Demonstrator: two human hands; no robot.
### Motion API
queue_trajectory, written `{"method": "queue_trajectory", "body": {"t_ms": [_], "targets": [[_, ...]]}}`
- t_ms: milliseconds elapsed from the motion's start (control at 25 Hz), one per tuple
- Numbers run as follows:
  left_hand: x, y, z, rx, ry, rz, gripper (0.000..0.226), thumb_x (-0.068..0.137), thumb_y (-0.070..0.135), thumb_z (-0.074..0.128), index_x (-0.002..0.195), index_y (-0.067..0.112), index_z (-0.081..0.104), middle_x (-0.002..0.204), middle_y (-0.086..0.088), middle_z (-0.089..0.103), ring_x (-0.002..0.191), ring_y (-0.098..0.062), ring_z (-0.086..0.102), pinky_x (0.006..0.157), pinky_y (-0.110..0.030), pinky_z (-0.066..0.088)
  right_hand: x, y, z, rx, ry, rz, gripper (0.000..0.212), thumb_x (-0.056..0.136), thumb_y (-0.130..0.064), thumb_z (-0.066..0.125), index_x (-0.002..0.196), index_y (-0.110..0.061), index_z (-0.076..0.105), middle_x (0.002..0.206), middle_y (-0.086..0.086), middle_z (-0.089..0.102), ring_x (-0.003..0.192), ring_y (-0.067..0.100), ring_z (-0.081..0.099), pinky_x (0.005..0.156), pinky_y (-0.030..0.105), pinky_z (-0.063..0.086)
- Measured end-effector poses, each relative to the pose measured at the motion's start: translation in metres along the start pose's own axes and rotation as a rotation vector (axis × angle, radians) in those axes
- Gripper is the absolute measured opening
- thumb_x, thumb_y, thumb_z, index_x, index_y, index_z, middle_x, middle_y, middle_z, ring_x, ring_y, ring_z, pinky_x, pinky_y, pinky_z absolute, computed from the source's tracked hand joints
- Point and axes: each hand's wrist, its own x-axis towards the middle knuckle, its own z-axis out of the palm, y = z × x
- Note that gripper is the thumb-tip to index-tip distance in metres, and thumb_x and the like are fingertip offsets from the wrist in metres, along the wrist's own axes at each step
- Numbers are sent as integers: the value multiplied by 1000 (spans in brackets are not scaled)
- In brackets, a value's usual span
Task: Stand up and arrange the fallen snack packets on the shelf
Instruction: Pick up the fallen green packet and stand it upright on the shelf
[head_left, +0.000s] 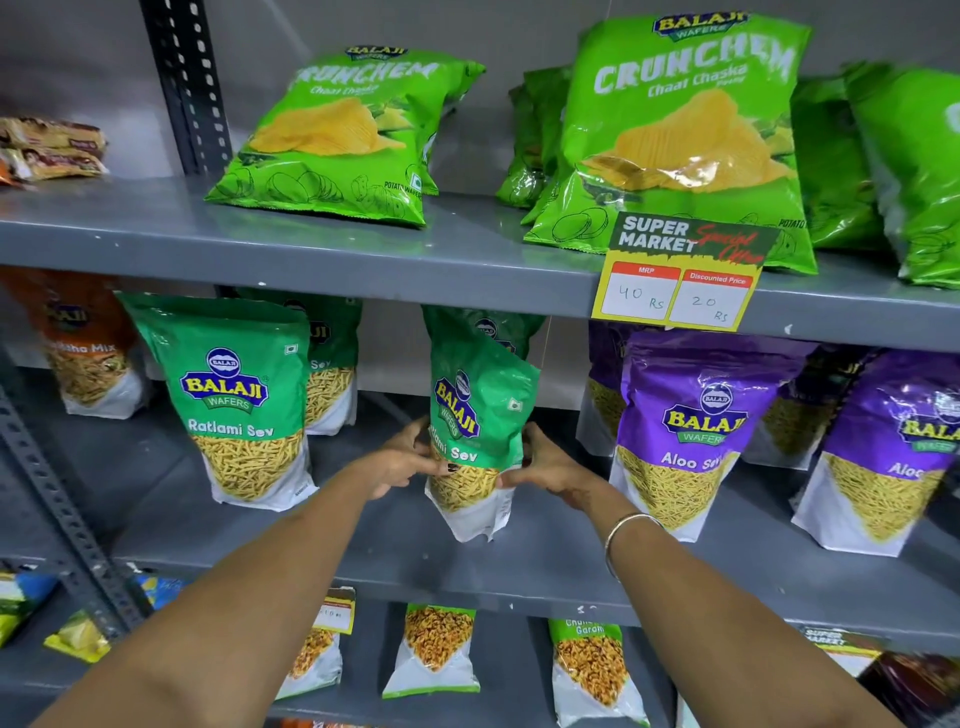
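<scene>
A green Ratlami Sev packet (480, 415) stands tilted in the middle of the middle shelf (519, 571). My left hand (402, 460) grips its left side and my right hand (548, 467) grips its right side, at the height of the clear window. Its white bottom rests on the shelf. Another green Ratlami Sev packet (236, 400) stands upright to the left, with one more behind it. A further green packet (488, 327) shows behind the held one.
Purple Aloo Sev packets (685, 431) stand to the right, an orange mix packet (88, 353) at far left. Green Crunchem chip bags (685, 140) sit on the top shelf above a price tag (680, 280). Small packets (436, 649) line the bottom shelf.
</scene>
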Motion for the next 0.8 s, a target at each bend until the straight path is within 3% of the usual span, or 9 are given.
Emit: {"method": "queue_trajectory", "body": {"t_ms": [120, 240, 320, 400, 480, 560, 680, 800], "targets": [[1, 1, -4, -9, 5, -24, 90, 82, -1, 64, 150, 24, 11, 140, -17, 48, 133, -29, 41, 108, -52, 32, -1, 6, -4, 34, 13, 14, 62, 78, 9, 64, 134, 0, 39, 125, 14, 58, 108, 19, 55, 91, 26, 46], [2, 5, -2, -30, 51, 9, 61, 81, -1, 64, 133, 18, 37, 143, -12, 43, 125, -24, 43, 100, -43, 35, -4, 10, -8, 16, 44, 33, 50, 84, 1, 61, 131, -1, 45, 105, 9, 60, 84, 9, 57, 68, 18, 49], [4, 6, 0, -25, 92, 38, 46, 80, -4, 65, 116, 14, 42, 142, -11, 45, 114, -18, 42, 92, -34, 32, -3, 14, -9, 18, 87, 18, 47, 85, -2, 60, 130, -3, 46, 107, 9, 58, 89, 13, 55, 63, 19, 44], [8, 5, 3, -41, 122, 58, 57, 78, -7, 65, 125, 5, 35, 141, -16, 48, 116, -21, 46, 93, -34, 34, -2, 16, -10, 33, 113, -2, 45, 86, -2, 59, 129, -3, 46, 111, 7, 57, 95, 15, 54, 59, 19, 44], [11, 4, 6, -49, 138, 69, 77, 76, -8, 67, 138, 4, 23, 139, -18, 49, 120, -24, 46, 97, -33, 35, -1, 19, -10, 61, 97, -23, 46, 83, 1, 62, 127, 1, 48, 113, 8, 60, 91, 10, 58, 58, 10, 49], [11, 3, 6, -6, 116, 71, 82, 73, 0, 73, 140, 8, 28, 130, -17, 52, 117, -21, 46, 99, -29, 35, 1, 22, -9, 94, 49, -38, 54, 76, 5, 69, 126, 2, 49, 121, 13, 62, 99, 16, 62, 72, 10, 54], [11, -1, 8, 99, 194, 76, 88, 55, 23, 84, 130, 14, 41, 134, -11, 48, 127, -26, 44, 109, -38, 37, 9, 23, -3, 135, 5, -43, 78, 61, 0, 79, 131, -2, 44, 130, 16, 59, 116, 27, 59, 92, 26, 53], [7, -2, 11, 70, 203, 70, 66, 68, 8, 79, 117, 10, 34, 122, -9, 49, 115, -22, 47, 95, -30, 39, 17, 28, 1, 178, 61, -42, 101, 46, -17, 86, 134, -5, 37, 132, 15, 57, 121, 28, 56, 103, 42, 46]]}}
